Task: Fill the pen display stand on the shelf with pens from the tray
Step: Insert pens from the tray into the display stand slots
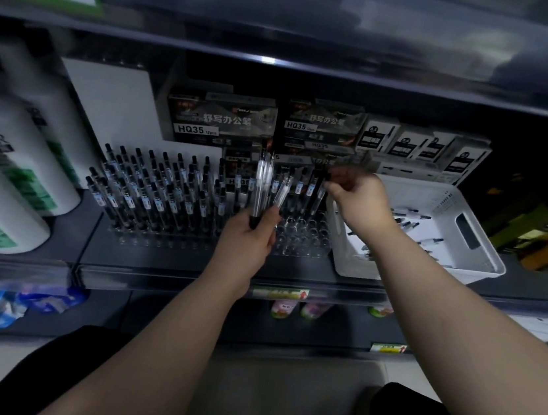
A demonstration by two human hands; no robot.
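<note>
My left hand [248, 235] clamps the spare pens [262, 188] upright over the display stand [299, 245], handy for my right hand [358, 197], which pinches a single pen [315, 198] into the far-right holes beside the tray [412, 274].

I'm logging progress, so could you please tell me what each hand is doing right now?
Left hand: grips a bunch of pens, held upright.
Right hand: pinches the top of a pen at the stand.

White tray [465, 265], clear black-tipped pens [150, 188], black boxes [221, 121], white green-labelled bottles [10, 182].
</note>
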